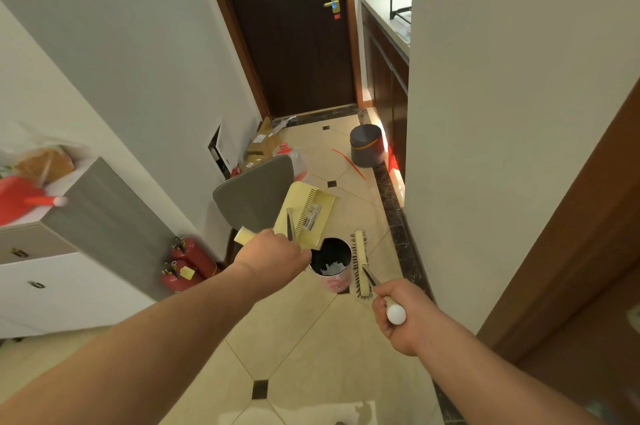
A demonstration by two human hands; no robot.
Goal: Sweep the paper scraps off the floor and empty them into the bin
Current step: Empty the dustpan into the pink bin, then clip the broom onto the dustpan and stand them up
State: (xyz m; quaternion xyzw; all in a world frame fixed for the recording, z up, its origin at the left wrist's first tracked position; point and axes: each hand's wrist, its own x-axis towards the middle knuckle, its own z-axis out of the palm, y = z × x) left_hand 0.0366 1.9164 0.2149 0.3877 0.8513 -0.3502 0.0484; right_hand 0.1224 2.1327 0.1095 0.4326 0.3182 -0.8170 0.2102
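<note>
My left hand grips the handle of a pale yellow dustpan, which is lifted and tipped just above the left rim of a small round bin. The bin has a black liner and white paper scraps lie inside it. My right hand holds the white-tipped handle of a broom. Its cream brush head rests on the floor tiles right beside the bin's right side.
A grey chair stands behind the dustpan. Two red fire extinguishers sit by the white cabinet on the left. Farther down the hall are a grey lidded bin, a plastic bag, cardboard and a dark door. A white wall closes the right.
</note>
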